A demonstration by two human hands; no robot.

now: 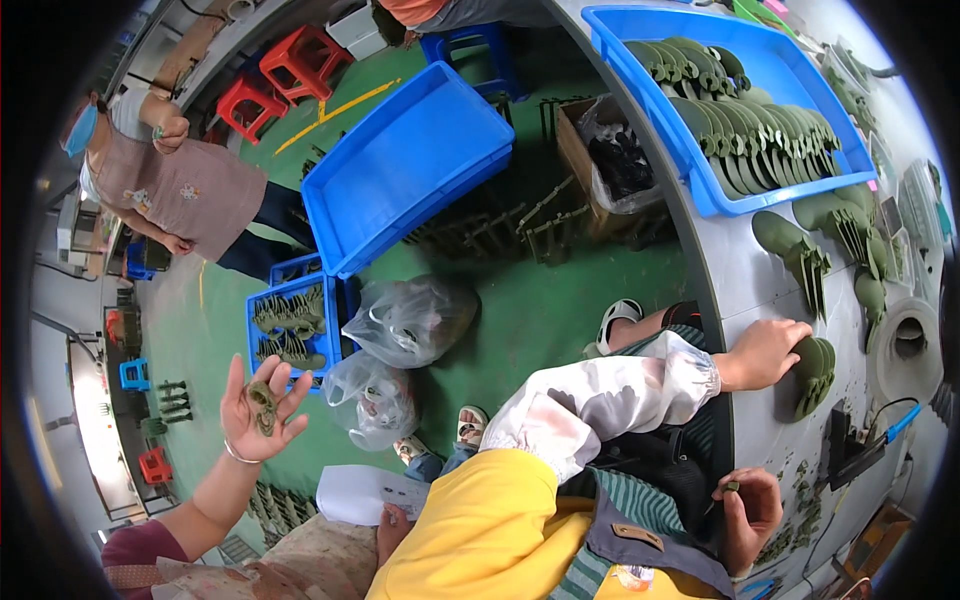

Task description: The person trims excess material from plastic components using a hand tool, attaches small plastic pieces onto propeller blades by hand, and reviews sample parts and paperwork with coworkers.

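My left hand, in a white patterned sleeve, reaches across the worktable. Its fingers close at the upper edge of a small stack of olive-green rounded, flat pieces, partly covering it. Nearer my body, my right hand is curled, pinching a small dark green block-like piece between thumb and fingers. Just beyond the left hand lie more overlapping green pieces with thin stems. Farther off, a blue tray holds rows of similar paddle-shaped green pieces.
Beside me on the left, a co-worker's raised hand holds a small olive part above a white paper. Another person stands farther off. Blue crates and plastic bags occupy the green floor. A black stand sits on the table.
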